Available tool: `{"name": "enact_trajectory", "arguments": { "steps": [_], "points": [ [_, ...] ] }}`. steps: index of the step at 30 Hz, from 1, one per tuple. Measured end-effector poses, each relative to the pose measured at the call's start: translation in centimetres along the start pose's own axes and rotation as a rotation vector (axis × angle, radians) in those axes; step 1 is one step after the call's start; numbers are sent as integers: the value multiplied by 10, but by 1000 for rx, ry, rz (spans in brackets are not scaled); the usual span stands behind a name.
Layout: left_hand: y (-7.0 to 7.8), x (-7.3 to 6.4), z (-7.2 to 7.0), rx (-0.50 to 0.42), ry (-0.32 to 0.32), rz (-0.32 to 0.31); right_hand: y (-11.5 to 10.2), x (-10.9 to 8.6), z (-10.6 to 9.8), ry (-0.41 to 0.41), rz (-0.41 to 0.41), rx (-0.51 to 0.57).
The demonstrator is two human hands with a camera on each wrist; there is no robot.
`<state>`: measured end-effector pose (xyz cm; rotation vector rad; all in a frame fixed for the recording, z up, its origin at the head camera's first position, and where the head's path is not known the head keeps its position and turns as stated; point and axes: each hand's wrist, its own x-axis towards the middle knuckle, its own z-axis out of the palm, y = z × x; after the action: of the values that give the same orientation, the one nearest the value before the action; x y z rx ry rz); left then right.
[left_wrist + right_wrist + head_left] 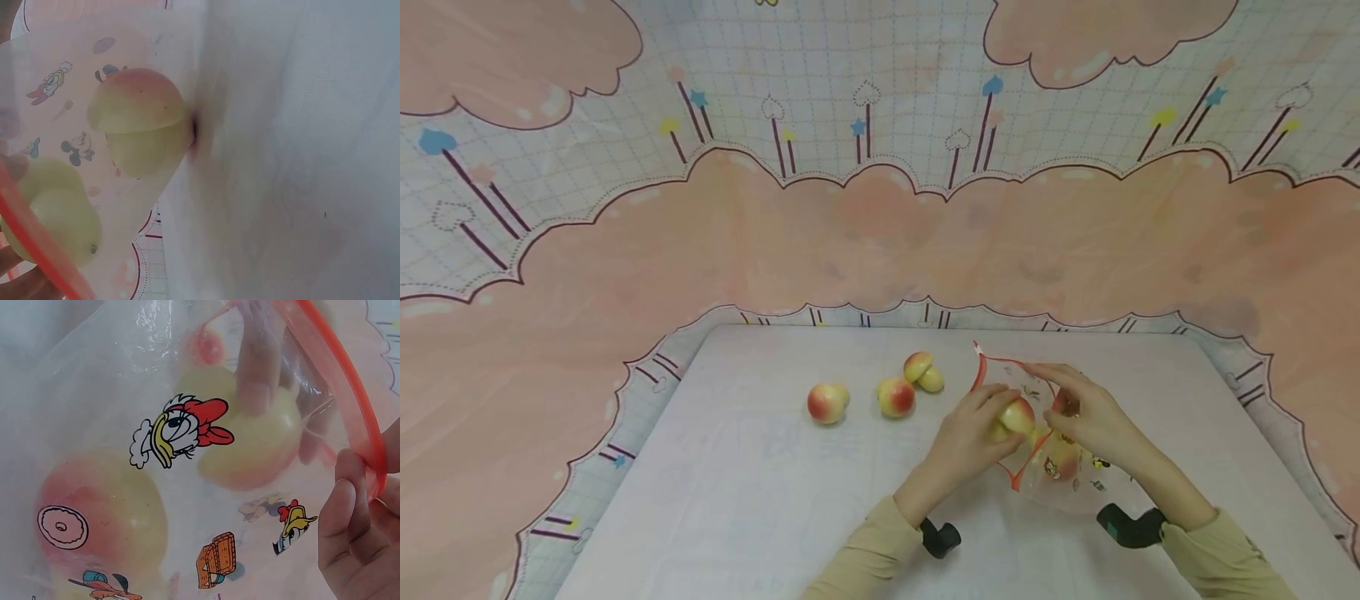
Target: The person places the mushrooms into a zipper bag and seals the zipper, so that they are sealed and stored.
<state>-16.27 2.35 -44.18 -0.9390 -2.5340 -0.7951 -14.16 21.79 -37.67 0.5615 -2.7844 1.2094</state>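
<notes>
The clear zip bag (181, 506) is showing cartoon prints (209, 419) and red-orange edging (359, 387); yellow fruits (827, 403) are blushing red.

White table (737, 492); behind it, peach cloud-patterned backdrop (865, 242), perhaps cloth, with blue stars (698, 97).

bag (187, 512): glossy plastic | fruit (1018, 413): smooth | sleeves (868, 550): matt cloth

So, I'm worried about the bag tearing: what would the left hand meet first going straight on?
Probably the clear bag, its side near the right hand, with the held fruit leading the left hand; depth through the film is unclear.
</notes>
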Motion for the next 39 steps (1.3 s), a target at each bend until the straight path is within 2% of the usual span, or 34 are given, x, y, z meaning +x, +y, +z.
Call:
{"name": "enact_trajectory", "arguments": {
  "steps": [6,14,25,31,36,39],
  "points": [
    [-1,0,3,38,5,-3,-1,0,-1,8,2,-9],
    [-2,0,3,32,25,9,-5,-1,-4,9,19,-17],
    [-2,2,-2,30,6,5,-6,-2,-8,20,-8,-20],
    [-4,0,-2,44,12,9,-9,-4,-10,7,18,-8],
    [-5,-5,-4,8,29,8,-11,-6,-13,-12,29,45],
    [-5,-10,-8,-25,36,-22,-11,-6,-13,-17,32,64]
  ]
}}
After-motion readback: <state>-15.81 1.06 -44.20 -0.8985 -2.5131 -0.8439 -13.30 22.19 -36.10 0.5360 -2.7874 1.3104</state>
